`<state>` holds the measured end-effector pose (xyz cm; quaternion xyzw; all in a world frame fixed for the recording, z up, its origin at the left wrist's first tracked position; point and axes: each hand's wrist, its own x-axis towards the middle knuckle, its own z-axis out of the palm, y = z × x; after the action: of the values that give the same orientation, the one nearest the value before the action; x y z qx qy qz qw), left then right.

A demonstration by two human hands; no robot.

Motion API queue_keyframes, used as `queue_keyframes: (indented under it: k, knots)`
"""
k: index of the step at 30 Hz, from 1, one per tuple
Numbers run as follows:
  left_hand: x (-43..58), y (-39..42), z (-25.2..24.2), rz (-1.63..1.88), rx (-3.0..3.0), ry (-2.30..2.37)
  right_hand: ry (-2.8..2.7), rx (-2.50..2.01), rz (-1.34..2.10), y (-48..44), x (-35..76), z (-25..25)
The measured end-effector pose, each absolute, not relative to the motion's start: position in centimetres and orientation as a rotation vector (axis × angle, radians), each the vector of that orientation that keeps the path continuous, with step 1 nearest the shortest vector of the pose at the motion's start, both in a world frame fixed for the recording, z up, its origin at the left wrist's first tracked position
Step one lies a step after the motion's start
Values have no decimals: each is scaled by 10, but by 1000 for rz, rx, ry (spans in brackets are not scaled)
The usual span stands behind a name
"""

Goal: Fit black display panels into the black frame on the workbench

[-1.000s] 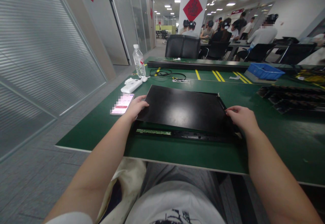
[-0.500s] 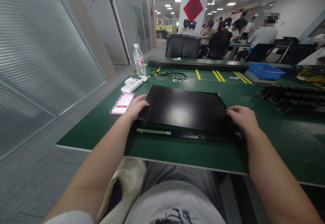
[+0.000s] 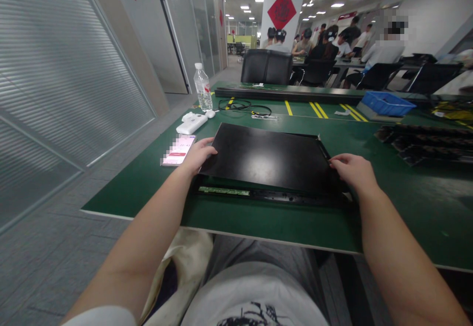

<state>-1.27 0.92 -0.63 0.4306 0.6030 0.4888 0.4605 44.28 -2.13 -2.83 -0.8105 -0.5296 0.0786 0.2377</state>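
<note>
Black panel (image 3: pixel 258 156) seemingly unmoved.

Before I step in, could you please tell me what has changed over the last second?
Nothing has visibly moved, and nothing was taken hold of or let go. The left grip stays on the left edge of the black panel, the right grip at its right edge. The green circuit strip, phone and bottle are where they were.

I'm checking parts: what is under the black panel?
Past the near edge of the black panel, a green circuit strip and dark frame edge show; whatever lies beneath the panel's middle is covered.
</note>
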Motion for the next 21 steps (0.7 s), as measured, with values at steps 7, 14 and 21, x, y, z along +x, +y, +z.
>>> queue_keyframes:
  k: [7,14,21]
  knots:
    - [-10,8,-5,1205,1038,1464,-1458,-2213,207,-20,444,-29]
    - [-10,7,-3,1201,1027,1460,-1417,-2266,267,-26,435,-19]
    - [-11,8,-6,1201,1037,1470,-1416,-2221,257,-24,440,-24]
